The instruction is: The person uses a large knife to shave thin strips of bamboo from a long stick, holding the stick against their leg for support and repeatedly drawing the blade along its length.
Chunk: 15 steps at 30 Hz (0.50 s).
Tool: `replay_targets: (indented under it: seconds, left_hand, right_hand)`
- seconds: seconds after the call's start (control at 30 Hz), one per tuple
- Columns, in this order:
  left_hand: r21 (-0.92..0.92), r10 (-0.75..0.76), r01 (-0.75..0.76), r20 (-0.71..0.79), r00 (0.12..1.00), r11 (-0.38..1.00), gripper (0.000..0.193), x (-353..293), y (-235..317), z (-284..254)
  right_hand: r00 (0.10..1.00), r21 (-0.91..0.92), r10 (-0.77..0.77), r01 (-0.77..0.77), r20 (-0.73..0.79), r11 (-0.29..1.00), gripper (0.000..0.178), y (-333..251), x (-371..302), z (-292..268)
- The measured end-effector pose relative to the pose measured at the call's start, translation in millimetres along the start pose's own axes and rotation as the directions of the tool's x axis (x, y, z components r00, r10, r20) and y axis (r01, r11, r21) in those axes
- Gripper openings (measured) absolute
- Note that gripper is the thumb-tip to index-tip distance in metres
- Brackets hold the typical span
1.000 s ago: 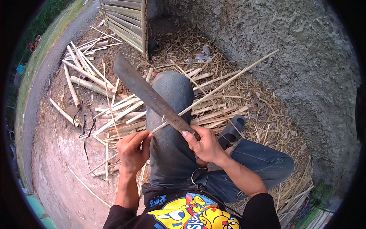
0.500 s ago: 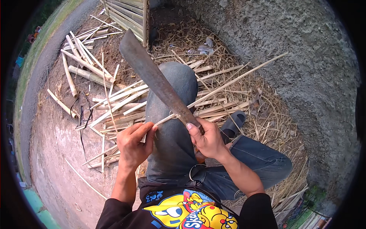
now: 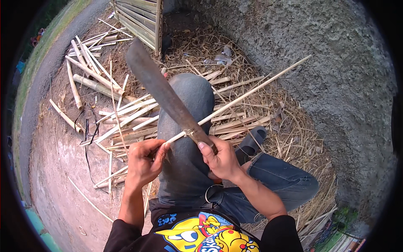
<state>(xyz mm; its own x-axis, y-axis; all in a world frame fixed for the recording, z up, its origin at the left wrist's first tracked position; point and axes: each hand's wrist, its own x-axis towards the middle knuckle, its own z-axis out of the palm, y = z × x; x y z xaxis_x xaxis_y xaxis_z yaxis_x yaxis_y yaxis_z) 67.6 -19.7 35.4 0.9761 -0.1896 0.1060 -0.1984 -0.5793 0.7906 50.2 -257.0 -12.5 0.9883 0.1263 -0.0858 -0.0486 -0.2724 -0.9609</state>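
Note:
My left hand (image 3: 145, 161) pinches the near end of a long, thin bamboo strip (image 3: 252, 92), which slants up to the far right across my raised knee. In my right hand (image 3: 220, 156) is a machete (image 3: 164, 91), gripped low by its handle. Its broad, dark, worn blade points up and to the left. Near the handle the blade crosses the strip and touches it, and a small curl of shaving (image 3: 188, 132) sits at that crossing. The machete handle is mostly covered by my fingers.
Split bamboo pieces (image 3: 126, 119) lie in a pile beyond and beside my knee. Thicker bamboo poles (image 3: 93, 85) rest at the far left. Shavings (image 3: 289, 143) litter the ground to the right, below a rough grey wall (image 3: 336, 84). A slatted bamboo frame (image 3: 140, 23) stands at the back.
The machete and my right hand have shifted slightly left and down along the strip, closer to my left hand. The whole view has moved a little.

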Motion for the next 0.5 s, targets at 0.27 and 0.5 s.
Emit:
replay_targets:
  seconds: [0.27,0.5]
  left_hand:
    - [-0.119,-0.164,0.175,0.096,0.982,0.977,0.022,-8.8,-13.5,-19.7]
    - [-0.179,-0.244,0.279,0.199,0.949,0.943,0.025,-1.6,-6.9,-11.6]
  right_hand:
    - [0.967,0.346,0.115,-0.030,-0.228,0.938,0.039,2.7,26.1,-52.2]
    - [0.997,0.073,-0.034,0.039,-0.067,0.997,0.044,-0.4,7.2,-6.6]
